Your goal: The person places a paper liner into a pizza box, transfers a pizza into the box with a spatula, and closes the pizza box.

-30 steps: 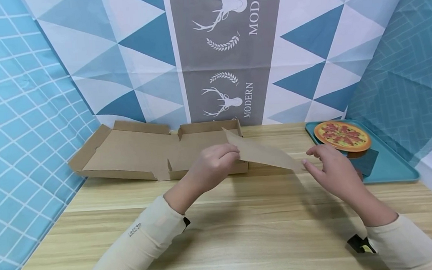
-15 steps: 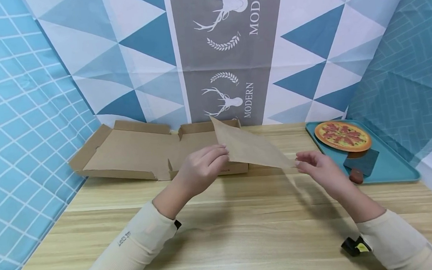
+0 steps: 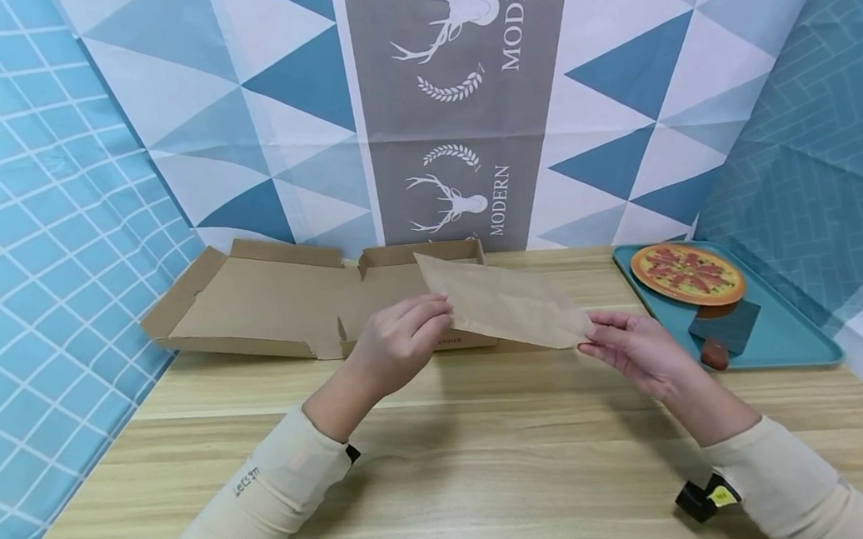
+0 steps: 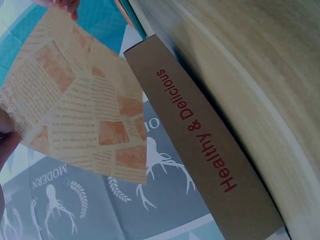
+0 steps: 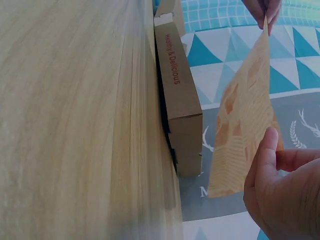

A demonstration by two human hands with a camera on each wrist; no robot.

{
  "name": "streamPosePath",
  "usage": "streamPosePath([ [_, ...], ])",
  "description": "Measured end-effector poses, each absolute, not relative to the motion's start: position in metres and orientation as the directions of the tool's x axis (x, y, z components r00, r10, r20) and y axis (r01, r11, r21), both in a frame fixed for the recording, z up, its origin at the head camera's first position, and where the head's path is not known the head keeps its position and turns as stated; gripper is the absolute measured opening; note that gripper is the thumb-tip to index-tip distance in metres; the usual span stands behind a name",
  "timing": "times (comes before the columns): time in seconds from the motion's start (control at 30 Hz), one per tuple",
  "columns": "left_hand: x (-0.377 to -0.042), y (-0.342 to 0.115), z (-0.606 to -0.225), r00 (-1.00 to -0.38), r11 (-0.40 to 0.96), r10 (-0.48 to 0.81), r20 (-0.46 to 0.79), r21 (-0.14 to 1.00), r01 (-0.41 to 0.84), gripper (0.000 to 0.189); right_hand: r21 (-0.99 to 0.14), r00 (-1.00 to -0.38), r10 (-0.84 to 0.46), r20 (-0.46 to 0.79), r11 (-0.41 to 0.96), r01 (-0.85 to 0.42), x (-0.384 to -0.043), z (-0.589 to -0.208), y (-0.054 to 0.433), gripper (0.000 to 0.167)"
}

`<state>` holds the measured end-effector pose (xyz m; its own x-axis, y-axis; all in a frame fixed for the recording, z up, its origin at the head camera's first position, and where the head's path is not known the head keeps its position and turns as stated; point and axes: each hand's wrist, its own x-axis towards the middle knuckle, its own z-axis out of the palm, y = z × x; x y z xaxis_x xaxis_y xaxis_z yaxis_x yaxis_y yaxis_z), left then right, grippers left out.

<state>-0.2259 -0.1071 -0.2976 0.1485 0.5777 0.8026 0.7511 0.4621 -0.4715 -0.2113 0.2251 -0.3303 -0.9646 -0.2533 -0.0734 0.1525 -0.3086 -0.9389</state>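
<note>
On probably light, flimsy paper (image 3: 512,301), your left hand (image 3: 402,338) pinches at nine o'clock, right hand (image 3: 638,351) at three: good edge holds.

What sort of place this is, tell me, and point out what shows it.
Probably a staged pizza-packing station: there is an open cardboard box, a pizza, perhaps a toy, on a teal tray, and creased, patterned wall coverings behind.
</note>
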Motion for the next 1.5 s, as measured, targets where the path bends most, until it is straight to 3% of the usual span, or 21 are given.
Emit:
streamPosePath([
  [0.13, -0.227, -0.107, -0.301, 0.143, 0.468, 0.566, 0.812, -0.460, 0.755, 0.017, -0.929, -0.976, -0.216, -0.041, -0.352, 0.117, -0.209, -0.329, 0.225, 0.014],
  [0.4, -0.230, -0.109, -0.310, 0.104, 0.457, 0.542, 0.834, -0.396, 0.797, 0.015, -0.914, -0.994, -0.104, -0.021, -0.402, 0.062, -0.209, -0.324, 0.223, 0.017],
  [0.7, -0.230, -0.116, -0.314, -0.065, 0.518, 0.501, 0.863, -0.239, 0.821, 0.016, -0.910, -0.997, -0.074, 0.014, -0.414, 0.018, -0.208, -0.319, 0.223, 0.015],
  [0.83, -0.230, -0.121, -0.313, -0.195, 0.545, 0.486, 0.852, -0.121, 0.830, 0.019, -0.913, -0.997, -0.069, 0.026, -0.408, 0.005, -0.208, -0.319, 0.224, 0.011],
  [0.93, -0.229, -0.124, -0.312, -0.336, 0.548, 0.426, 0.840, 0.055, 0.835, 0.019, -0.915, -0.998, -0.065, 0.021, -0.402, 0.006, -0.208, -0.319, 0.224, 0.011],
  [1.07, -0.226, -0.126, -0.307, -0.638, 0.462, 0.260, 0.725, 0.487, 0.741, 0.011, -0.921, -0.998, -0.055, 0.000, -0.389, 0.022, -0.208, -0.317, 0.225, 0.010],
  [1.13, -0.224, -0.127, -0.303, -0.792, 0.371, 0.174, 0.585, 0.706, 0.603, 0.013, -0.924, -0.999, -0.053, -0.012, -0.382, 0.032, -0.208, -0.317, 0.225, 0.010],
  [1.2, -0.222, -0.127, -0.298, -0.902, 0.257, 0.115, 0.417, 0.864, 0.432, 0.018, -0.925, -0.999, -0.051, -0.020, -0.377, 0.038, -0.207, -0.317, 0.225, 0.011],
  [1.3, -0.223, -0.128, -0.292, -0.961, 0.079, 0.114, 0.252, 0.962, 0.261, 0.027, -0.927, -0.998, -0.052, -0.025, -0.372, 0.043, -0.206, -0.317, 0.225, 0.011],
  [1.5, -0.229, -0.130, -0.287, -0.976, -0.184, 0.207, 0.067, 0.982, 0.028, 0.039, -0.933, -0.997, -0.068, -0.027, -0.355, 0.050, -0.204, -0.317, 0.222, 0.010],
])
